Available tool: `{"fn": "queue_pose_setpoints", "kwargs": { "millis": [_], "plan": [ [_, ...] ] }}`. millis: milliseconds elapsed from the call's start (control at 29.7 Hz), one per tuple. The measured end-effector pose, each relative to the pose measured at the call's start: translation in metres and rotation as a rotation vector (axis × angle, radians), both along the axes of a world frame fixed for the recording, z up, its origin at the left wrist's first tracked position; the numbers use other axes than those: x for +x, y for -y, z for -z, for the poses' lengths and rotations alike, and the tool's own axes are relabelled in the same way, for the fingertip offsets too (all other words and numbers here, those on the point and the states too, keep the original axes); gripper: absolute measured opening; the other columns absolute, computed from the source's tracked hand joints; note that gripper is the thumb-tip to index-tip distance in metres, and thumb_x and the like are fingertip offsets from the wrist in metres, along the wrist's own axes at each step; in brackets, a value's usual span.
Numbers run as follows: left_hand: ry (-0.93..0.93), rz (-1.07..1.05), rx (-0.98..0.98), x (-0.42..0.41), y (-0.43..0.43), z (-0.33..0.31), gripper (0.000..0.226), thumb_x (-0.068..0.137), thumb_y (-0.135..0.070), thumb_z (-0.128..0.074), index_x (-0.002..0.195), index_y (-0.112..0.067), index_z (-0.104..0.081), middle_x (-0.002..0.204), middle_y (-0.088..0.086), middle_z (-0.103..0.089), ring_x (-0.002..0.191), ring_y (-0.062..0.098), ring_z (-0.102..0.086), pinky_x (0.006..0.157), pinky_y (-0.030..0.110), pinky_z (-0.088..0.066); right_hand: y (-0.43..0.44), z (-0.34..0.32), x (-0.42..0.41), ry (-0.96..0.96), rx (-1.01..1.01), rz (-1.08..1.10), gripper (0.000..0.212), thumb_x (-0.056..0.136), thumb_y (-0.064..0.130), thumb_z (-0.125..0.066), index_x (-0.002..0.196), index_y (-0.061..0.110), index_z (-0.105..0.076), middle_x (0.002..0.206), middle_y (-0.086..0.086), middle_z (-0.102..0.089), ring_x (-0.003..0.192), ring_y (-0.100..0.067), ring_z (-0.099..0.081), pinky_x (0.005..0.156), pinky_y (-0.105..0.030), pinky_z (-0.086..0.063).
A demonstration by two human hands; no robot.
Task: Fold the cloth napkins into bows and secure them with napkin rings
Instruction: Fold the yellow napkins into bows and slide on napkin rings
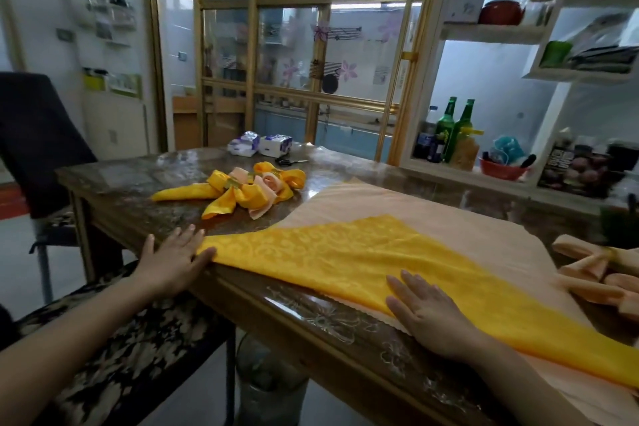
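Head: yellow napkin [345,252], folded into a triangle, lies on peach napkin [432,214] at table [138,180] edge. Left hand [173,258] flat, fingers straight, on its left tip. Right hand [430,315] flat, fingers straight, on it. Bows [242,190] lie beyond. Shelf bowl [498,171] holds a blue item.

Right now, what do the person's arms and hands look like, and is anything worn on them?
Nothing is worn. The left hand and right hand have no gloves or visible rings. The left forearm and right forearm show no sleeves, watch or bracelet within the frame.
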State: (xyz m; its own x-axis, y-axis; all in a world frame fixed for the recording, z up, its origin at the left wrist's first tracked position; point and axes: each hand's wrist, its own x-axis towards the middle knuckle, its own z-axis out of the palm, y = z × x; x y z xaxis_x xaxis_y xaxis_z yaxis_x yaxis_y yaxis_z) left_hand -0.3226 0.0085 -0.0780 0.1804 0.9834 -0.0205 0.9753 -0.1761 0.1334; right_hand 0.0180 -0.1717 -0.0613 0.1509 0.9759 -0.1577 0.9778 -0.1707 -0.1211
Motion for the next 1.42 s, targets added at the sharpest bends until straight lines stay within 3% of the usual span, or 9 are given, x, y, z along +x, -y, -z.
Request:
{"fn": "queue_pose_setpoints", "kwargs": {
  "millis": [135, 270, 337, 607, 775, 977, 1146, 1247, 1416],
  "plan": [
    [0.067, -0.107, 0.119, 0.002, -0.009, -0.029, 0.055, 0.101, -0.037, -0.031, 0.149, -0.013, -0.019, 0.157, 0.004, -0.012, 0.145, 0.023, -0.006, 0.115, 0.052, -0.011, -0.002, -0.010, -0.004, -0.052, 0.006, -0.014, 0.070, 0.091, 0.061, -0.016, 0.151, 0.027, -0.004, 0.159, 0.002, 0.007, 0.146, -0.016, 0.005, 0.116, -0.032, 0.000],
    [0.220, 0.120, 0.307, 0.065, 0.008, -0.064, 0.041, 0.097, -0.028, -0.045, 0.136, -0.014, -0.045, 0.140, 0.009, -0.045, 0.132, 0.025, -0.038, 0.105, 0.041, -0.033, -0.013, -0.033, 0.006, -0.253, 0.213, 0.016, 0.047, 0.097, 0.038, -0.046, 0.140, 0.019, -0.038, 0.144, 0.000, -0.042, 0.129, -0.013, -0.042, 0.101, -0.022, -0.033],
    [0.176, 0.257, 0.264, 0.109, 0.011, -0.073, 0.037, 0.097, -0.033, -0.045, 0.130, -0.017, -0.050, 0.134, 0.007, -0.050, 0.122, 0.024, -0.045, 0.098, 0.039, -0.038, -0.026, -0.039, 0.019, -0.258, 0.290, 0.063, 0.039, 0.096, 0.033, -0.049, 0.133, 0.020, -0.046, 0.136, 0.000, -0.050, 0.122, -0.012, -0.048, 0.095, -0.020, -0.036],
    [0.278, 0.379, -0.029, 0.237, -0.039, -0.058, 0.053, 0.092, -0.042, -0.054, 0.137, -0.017, -0.043, 0.142, 0.004, -0.044, 0.126, 0.023, -0.044, 0.103, 0.037, -0.039, -0.083, -0.034, 0.084, -0.188, 0.266, 0.254, 0.036, 0.096, 0.026, -0.051, 0.132, 0.020, -0.047, 0.137, -0.003, -0.049, 0.122, -0.018, -0.049, 0.101, -0.029, -0.040],
    [0.166, 0.313, -0.110, 0.270, -0.070, -0.049, 0.064, 0.081, -0.054, -0.063, 0.132, -0.018, -0.047, 0.137, 0.006, -0.045, 0.125, 0.027, -0.042, 0.102, 0.040, -0.037, -0.113, -0.034, 0.111, -0.247, 0.218, 0.429, 0.058, 0.087, 0.028, -0.065, 0.138, 0.019, -0.039, 0.137, -0.007, -0.046, 0.115, -0.022, -0.051, 0.090, -0.030, -0.047],
    [0.314, 0.307, -0.399, 0.289, -0.092, -0.060, 0.039, 0.081, -0.026, -0.071, 0.109, -0.003, -0.058, 0.094, 0.011, -0.057, 0.076, 0.021, -0.052, 0.059, 0.028, -0.041, -0.138, -0.050, 0.132, -0.388, 0.011, 0.508, 0.047, 0.080, 0.028, -0.073, 0.121, 0.009, -0.058, 0.083, 0.004, -0.053, 0.071, -0.009, -0.051, 0.072, -0.024, -0.046],
    [0.605, 0.374, -0.320, 0.300, -0.094, -0.049, 0.021, 0.085, -0.019, -0.068, 0.101, -0.005, -0.067, 0.087, 0.007, -0.062, 0.070, 0.015, -0.058, 0.063, 0.024, -0.050, -0.146, -0.039, 0.136, -0.396, 0.076, 0.418, 0.024, 0.086, 0.035, -0.066, 0.101, 0.017, -0.060, 0.088, 0.004, -0.058, 0.078, -0.009, -0.056, 0.062, -0.020, -0.045],
    [0.767, 0.357, -0.257, 0.299, -0.094, -0.037, 0.010, 0.086, -0.017, -0.067, 0.088, -0.008, -0.069, 0.072, 0.003, -0.063, 0.054, 0.008, -0.057, 0.050, 0.017, -0.049, -0.147, -0.027, 0.132, -0.440, 0.231, 0.334, 0.014, 0.095, 0.032, -0.053, 0.095, 0.019, -0.058, 0.085, 0.005, -0.057, 0.075, -0.006, -0.054, 0.058, -0.017, -0.040],
    [0.830, 0.400, -0.116, 0.301, -0.091, -0.026, 0.013, 0.086, -0.002, -0.061, 0.092, -0.009, -0.070, 0.071, -0.003, -0.062, 0.059, 0.006, -0.056, 0.053, 0.014, -0.047, -0.148, -0.015, 0.136, -0.531, 0.392, 0.281, 0.020, 0.093, 0.007, -0.053, 0.107, 0.019, -0.062, 0.098, 0.004, -0.057, 0.090, -0.010, -0.053, 0.079, -0.022, -0.042]
  ]
}}
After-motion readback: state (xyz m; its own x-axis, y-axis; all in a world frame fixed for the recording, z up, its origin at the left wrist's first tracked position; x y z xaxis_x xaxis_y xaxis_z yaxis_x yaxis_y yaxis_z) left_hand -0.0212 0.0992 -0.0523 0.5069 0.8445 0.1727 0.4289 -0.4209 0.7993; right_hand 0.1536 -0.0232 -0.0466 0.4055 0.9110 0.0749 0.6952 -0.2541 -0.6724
